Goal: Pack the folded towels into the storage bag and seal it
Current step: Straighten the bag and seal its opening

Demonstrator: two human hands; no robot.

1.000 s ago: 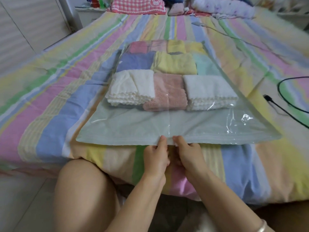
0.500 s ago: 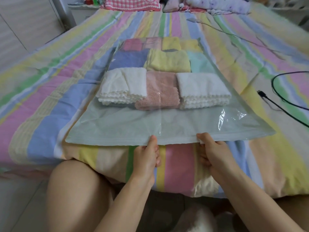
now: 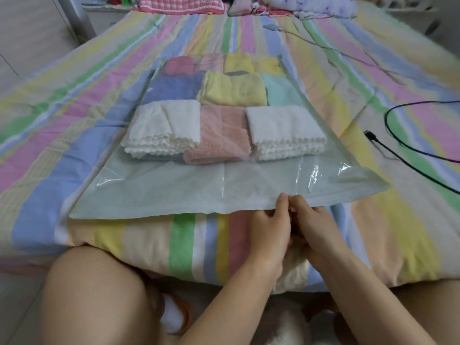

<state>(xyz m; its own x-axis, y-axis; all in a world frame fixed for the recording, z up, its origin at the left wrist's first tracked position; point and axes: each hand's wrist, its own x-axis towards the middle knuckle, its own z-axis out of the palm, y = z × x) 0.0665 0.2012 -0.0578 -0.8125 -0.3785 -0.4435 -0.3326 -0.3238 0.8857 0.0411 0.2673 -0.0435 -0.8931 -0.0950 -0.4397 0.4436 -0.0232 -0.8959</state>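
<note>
grip: left hand (image 3: 271, 226) and right hand (image 3: 315, 226) pinch bag (image 3: 161, 192) edge, lower centre
risk: seal may skip frame-left stretch; bulky towels (image 3: 286, 128) could pop it

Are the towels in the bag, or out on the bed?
In: the folded towels lie under the clear film of the storage bag; none sits on the bedspread.

Left hand (image 3: 270, 229), right hand (image 3: 317, 226), close together, thumbs forward, pinch grip

A striped bed (image 3: 74, 135) carries the storage bag (image 3: 159, 192) and a black cable (image 3: 408, 155).
</note>
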